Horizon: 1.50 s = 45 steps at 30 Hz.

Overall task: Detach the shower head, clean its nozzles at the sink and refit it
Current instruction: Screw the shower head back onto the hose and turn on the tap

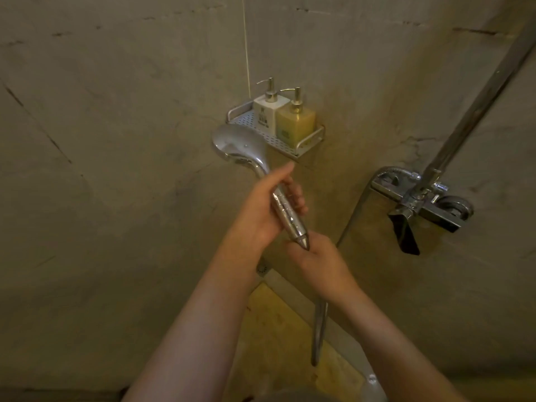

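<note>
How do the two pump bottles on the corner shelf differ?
The white bottle is opaque with dark print on its face, while the yellow bottle is translucent amber with only a faint mark. The white bottle stands nearer the wall corner; the yellow bottle stands in front and to its right, closer to the corner shelf's front rail. Both are square, upright, and topped with gold-toned pumps pointing left.

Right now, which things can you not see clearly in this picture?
- Shower head nozzles: head view, face turned away.
- Hose joint: covered by right hand.
- White bottle label: too small, blurred.
- Riser pipe top: cut by frame edge.
</note>
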{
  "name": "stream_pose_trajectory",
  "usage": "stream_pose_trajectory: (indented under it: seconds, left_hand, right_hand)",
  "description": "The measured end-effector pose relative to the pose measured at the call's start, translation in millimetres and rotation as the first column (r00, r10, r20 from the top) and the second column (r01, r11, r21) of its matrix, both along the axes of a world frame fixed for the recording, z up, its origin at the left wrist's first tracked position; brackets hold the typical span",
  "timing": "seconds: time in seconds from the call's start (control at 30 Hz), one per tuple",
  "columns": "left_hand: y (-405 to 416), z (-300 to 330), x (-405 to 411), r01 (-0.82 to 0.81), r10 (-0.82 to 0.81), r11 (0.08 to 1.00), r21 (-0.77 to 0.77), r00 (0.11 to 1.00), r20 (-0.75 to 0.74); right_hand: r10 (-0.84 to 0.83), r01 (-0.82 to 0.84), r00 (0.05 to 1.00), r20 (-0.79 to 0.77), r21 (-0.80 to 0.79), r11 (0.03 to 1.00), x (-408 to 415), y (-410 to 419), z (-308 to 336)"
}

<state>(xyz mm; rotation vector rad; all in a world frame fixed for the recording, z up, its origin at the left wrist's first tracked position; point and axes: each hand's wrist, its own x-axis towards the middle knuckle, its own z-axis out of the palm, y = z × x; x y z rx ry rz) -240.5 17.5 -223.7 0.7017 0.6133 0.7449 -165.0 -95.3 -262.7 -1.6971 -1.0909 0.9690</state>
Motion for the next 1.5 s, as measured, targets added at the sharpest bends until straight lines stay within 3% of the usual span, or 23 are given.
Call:
stream_pose_trajectory:
  seconds: [0.03, 0.1, 0.2, 0.3, 0.5, 0.63, 0.73, 0.8, 0.87, 0.9, 0.97, 1.07, 1.17, 1.23, 1.37, 1.5]
  left_hand:
    - [-3, 1, 2, -0.072, 0.081, 0.996, 0.058, 0.982, -0.168]
    - [-7, -1, 4, -0.237, 0.268, 0.961, 0.144, 0.926, -0.266]
    - [-18, 1, 10, -0.346, 0.36, 0.933, 0.099, 0.914, -0.188]
    - [-29, -1, 19, -0.439, 0.443, 0.896, 0.065, 0.874, -0.201]
    - [-34, -1, 21, -0.481, 0.48, 0.875, 0.053, 0.85, -0.214]
    - [-27, -2, 16, -0.278, 0.274, 0.96, -0.014, 0.953, -0.128]
    - [-18, -7, 4, 0.046, -0.048, 0.999, 0.023, 0.996, 0.074]
    - [-13, -7, -5, 0.249, -0.253, 0.967, 0.051, 0.923, 0.29]
    - [-11, -3, -10, 0.305, -0.291, 0.952, 0.036, 0.857, 0.425]
    - [-11, -1, -10, 0.262, -0.245, 0.965, 0.015, 0.878, 0.411]
    - [-12, 5, -8, 0.075, -0.075, 0.997, 0.006, 0.971, 0.226]
    - [-13, 14, -7, -0.189, 0.208, 0.961, 0.202, 0.975, -0.074]
    - [-23, 19, -3, -0.286, 0.363, 0.902, 0.324, 0.908, -0.209]
    - [-29, 19, 0, -0.402, 0.472, 0.858, 0.32, 0.862, -0.184]
    - [-28, 15, 0, -0.557, 0.574, 0.817, 0.147, 0.811, -0.117]
    - [-24, 16, -9, -0.47, 0.469, 0.882, -0.004, 0.881, -0.055]
  right_hand:
    - [-0.084, 0.073, 0.974, 0.21, 0.058, 0.996, 1, 3, -5]
    - [-0.201, 0.157, 0.898, 0.391, 0.142, 0.977, 3, 5, -14]
    - [-0.275, 0.178, 0.84, 0.468, 0.241, 0.954, 6, 5, -28]
    - [-0.27, 0.175, 0.847, 0.459, 0.239, 0.955, 6, 4, -32]
    - [-0.166, 0.15, 0.963, 0.213, 0.089, 0.985, 1, 3, -29]
    - [-0.064, 0.057, 0.991, -0.118, -0.058, 0.997, -4, 3, -24]
    - [0.068, -0.16, 0.847, -0.528, -0.13, 0.979, -2, -2, -19]
    - [0.162, -0.326, 0.728, -0.666, -0.129, 0.936, 0, -4, -12]
    - [0.205, -0.384, 0.678, -0.706, -0.102, 0.918, -1, -5, -6]
    - [0.193, -0.356, 0.695, -0.693, -0.099, 0.929, -3, -5, -4]
    - [0.111, -0.201, 0.805, -0.583, -0.092, 0.975, -8, -1, -1]
    - [-0.108, 0.107, 0.986, -0.129, -0.009, 0.994, -11, 5, -3]
    - [-0.22, 0.199, 0.955, 0.199, 0.121, 0.973, -8, 11, -9]
    - [-0.227, 0.182, 0.911, 0.345, 0.157, 0.971, -7, 11, -13]
    - [-0.175, 0.122, 0.899, 0.4, 0.154, 0.98, -9, 10, -16]
    - [-0.022, 0.008, 0.971, 0.238, 0.058, 0.998, -12, 5, -14]
